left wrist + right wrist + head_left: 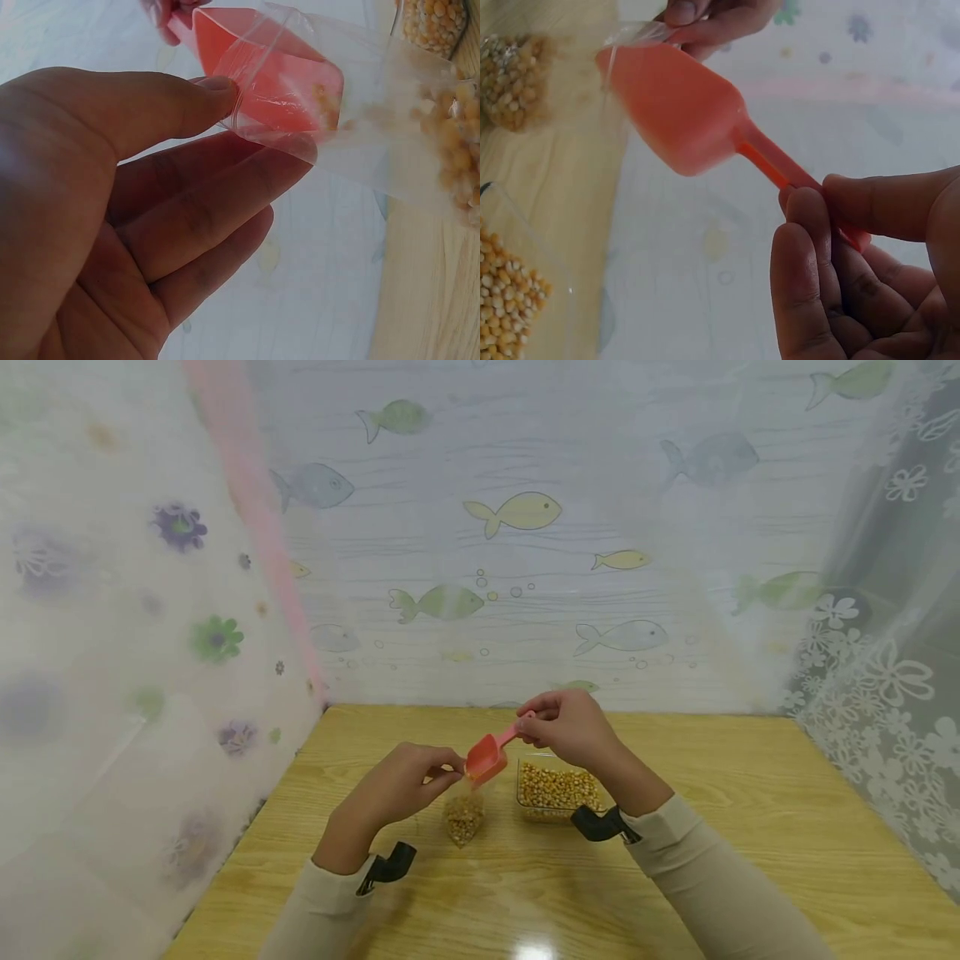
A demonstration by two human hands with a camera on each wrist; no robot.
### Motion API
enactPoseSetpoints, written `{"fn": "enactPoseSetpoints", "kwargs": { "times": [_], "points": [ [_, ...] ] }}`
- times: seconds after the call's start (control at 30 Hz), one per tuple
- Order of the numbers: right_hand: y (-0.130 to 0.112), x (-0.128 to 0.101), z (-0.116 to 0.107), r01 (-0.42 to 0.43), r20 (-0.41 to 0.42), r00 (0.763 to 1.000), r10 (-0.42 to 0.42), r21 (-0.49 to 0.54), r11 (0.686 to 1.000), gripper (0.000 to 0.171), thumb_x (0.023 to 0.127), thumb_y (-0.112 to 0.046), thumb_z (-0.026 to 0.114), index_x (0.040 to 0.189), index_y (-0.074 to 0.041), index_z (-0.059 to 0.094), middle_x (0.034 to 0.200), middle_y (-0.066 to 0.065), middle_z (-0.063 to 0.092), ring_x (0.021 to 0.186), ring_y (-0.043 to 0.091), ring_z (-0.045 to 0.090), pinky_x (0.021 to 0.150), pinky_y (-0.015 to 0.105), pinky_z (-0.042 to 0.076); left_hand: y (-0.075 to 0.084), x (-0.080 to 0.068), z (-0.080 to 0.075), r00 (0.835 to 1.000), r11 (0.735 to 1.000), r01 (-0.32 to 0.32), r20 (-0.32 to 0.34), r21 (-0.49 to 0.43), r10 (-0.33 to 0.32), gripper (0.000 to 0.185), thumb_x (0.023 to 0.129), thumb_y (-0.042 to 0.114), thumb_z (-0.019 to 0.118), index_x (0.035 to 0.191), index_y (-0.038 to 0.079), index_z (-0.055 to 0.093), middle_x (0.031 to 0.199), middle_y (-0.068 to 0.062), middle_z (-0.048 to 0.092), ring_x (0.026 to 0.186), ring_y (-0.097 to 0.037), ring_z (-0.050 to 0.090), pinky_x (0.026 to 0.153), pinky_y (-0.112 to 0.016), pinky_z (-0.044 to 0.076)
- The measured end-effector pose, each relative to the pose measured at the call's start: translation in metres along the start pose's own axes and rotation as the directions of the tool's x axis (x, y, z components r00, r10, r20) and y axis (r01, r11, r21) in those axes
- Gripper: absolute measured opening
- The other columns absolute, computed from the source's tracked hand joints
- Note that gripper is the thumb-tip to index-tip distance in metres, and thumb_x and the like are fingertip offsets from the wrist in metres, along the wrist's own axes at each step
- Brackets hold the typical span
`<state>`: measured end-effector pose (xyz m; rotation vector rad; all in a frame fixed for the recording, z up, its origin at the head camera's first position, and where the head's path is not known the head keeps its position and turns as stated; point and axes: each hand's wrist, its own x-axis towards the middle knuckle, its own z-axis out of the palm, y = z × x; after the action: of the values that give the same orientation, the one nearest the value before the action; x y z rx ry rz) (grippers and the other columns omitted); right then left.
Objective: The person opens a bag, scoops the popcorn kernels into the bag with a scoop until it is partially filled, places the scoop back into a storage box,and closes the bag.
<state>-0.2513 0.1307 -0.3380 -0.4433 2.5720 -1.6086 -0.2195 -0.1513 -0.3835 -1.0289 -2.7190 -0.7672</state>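
My right hand (573,727) pinches the handle of a pink scoop (682,105) between thumb and fingers. The scoop tilts down to the left, its front end inside the mouth of a clear plastic bag (360,146). With thumb and fingertips my left hand (401,785) pinches the bag at its rim. Corn kernels (463,817) fill the bag's lower part, and a few kernels show near the scoop's lip in the left wrist view. Just below the right hand stands a clear container (546,814) holding many more corn kernels (558,787).
All this is over a wood-grain table (480,902). A curtain printed with fish (525,512) hangs behind the table's far edge. Flower-patterned sheets (217,639) hang along the left and right sides. Each sleeve cuff carries a black wrist mount (392,862).
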Motion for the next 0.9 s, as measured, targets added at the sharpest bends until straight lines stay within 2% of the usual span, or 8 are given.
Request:
{"fn": "enactPoseSetpoints", "kwargs": {
  "times": [0.23,0.57,0.73,0.9],
  "points": [
    [-0.015,-0.007,0.004,0.062,-0.016,0.998,-0.064,-0.118,0.991,0.020,0.098,-0.025,0.073,0.112,-0.011,0.077,0.091,0.001,0.078,0.080,0.017,0.074,0.066,0.035,0.058,-0.002,0.000,0.001,1.000,1.000,0.016,-0.003,-0.009,-0.016,0.011,0.101,0.016,0.071,0.109,0.022,0.075,0.107,0.006,0.077,0.091,-0.008,0.076,0.078,-0.024,0.061],
    [-0.030,-0.014,-0.003,0.091,-0.069,0.992,-0.102,-0.148,0.985,0.018,0.097,-0.025,0.074,0.110,-0.013,0.077,0.088,-0.001,0.078,0.077,0.017,0.072,0.056,0.033,0.049,-0.003,0.000,0.005,1.000,1.000,0.014,-0.003,-0.015,-0.014,0.011,0.100,0.015,0.071,0.109,0.020,0.075,0.109,0.004,0.077,0.092,-0.009,0.076,0.078,-0.023,0.061],
    [-0.034,-0.018,-0.011,0.094,-0.070,0.992,-0.105,-0.144,0.985,0.018,0.097,-0.025,0.074,0.110,-0.013,0.077,0.088,-0.001,0.078,0.077,0.017,0.073,0.061,0.034,0.053,-0.003,0.000,0.005,1.000,0.999,0.010,-0.001,-0.033,-0.010,0.012,0.101,0.013,0.070,0.110,0.019,0.075,0.109,0.002,0.077,0.093,-0.011,0.077,0.079,-0.025,0.062],
    [-0.027,-0.022,-0.019,0.083,-0.086,0.992,-0.090,-0.081,0.993,0.021,0.096,-0.021,0.076,0.112,-0.008,0.076,0.089,0.003,0.078,0.078,0.017,0.075,0.068,0.034,0.061,-0.002,0.000,0.005,1.000,1.000,0.017,0.009,-0.026,-0.017,0.013,0.102,0.014,0.069,0.112,0.019,0.075,0.111,0.002,0.077,0.094,-0.010,0.077,0.080,-0.026,0.062]
  ]
}}
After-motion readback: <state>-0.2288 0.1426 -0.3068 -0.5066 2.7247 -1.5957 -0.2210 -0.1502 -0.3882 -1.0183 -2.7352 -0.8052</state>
